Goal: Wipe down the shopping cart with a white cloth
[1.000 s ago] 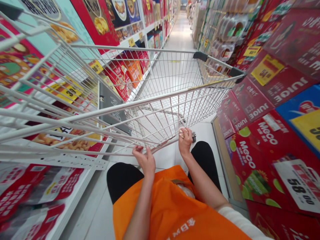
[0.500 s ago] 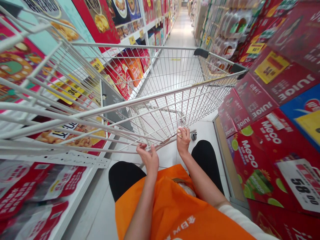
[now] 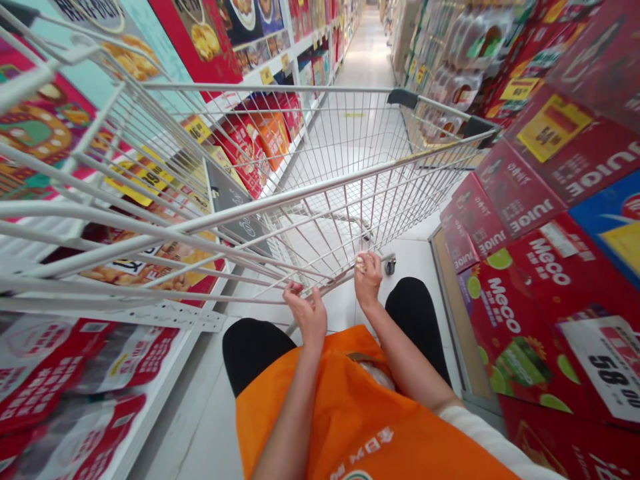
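A white wire shopping cart (image 3: 345, 173) stands in a shop aisle straight in front of me, its basket holding nothing I can see. My left hand (image 3: 307, 310) has its fingers curled round the low bar at the near end of the cart. My right hand (image 3: 369, 275) is closed on the same bar a little further right, just beside a small cart wheel (image 3: 390, 267). Both forearms reach out over an orange vest (image 3: 360, 413) and black trousers.
Shelves of red and yellow boxed goods (image 3: 235, 147) with yellow price tags line the left side. Stacked red Meco and juice cartons (image 3: 525, 293) crowd the right, close to the cart. The pale tiled aisle floor (image 3: 367, 57) runs on ahead.
My left hand has slid rightwards along the bar, closer to the right hand. The view has shifted slightly forward; the right hand keeps its grip.
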`<state>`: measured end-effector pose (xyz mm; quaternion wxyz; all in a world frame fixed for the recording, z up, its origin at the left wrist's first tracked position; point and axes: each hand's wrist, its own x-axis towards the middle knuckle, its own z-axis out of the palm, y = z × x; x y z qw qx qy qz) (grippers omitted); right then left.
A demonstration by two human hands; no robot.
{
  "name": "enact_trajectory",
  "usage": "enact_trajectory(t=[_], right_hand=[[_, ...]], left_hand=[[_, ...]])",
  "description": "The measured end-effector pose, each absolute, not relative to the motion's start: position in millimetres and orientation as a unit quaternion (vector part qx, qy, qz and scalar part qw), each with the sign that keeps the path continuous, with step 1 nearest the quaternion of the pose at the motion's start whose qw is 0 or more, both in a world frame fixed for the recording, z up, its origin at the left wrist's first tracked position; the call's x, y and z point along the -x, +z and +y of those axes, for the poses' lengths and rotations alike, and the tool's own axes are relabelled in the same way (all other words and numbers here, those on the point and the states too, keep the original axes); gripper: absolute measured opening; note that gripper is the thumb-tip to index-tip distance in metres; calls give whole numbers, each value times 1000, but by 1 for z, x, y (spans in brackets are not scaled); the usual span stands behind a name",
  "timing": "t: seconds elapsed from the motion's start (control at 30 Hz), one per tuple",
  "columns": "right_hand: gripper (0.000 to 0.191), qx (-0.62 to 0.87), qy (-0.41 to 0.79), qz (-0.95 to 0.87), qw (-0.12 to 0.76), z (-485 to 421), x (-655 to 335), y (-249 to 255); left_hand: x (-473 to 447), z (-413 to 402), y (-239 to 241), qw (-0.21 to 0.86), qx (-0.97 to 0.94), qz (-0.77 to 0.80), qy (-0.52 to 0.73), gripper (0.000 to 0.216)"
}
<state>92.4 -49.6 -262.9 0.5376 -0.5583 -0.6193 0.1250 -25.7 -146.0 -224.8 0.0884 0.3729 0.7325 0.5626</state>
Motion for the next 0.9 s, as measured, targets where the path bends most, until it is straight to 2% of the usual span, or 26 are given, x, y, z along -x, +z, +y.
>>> enact_trajectory(t=[0.17, 0.4, 0.6, 0.9], right_hand=[[31, 496, 156, -683, 512, -71, -78, -269], [31, 574, 144, -606, 531, -45, -99, -262], [33, 488, 177, -695, 498, -84, -75, -269], [33, 549, 188, -620, 528, -60, -92, -260]], left_hand=[[24, -149, -225, 97, -384, 731, 556, 46], [16, -151, -224, 121, -395, 724, 553, 49], [12, -153, -225, 117, -409, 722, 546, 48], [7, -154, -224, 126, -416, 713, 550, 49]])
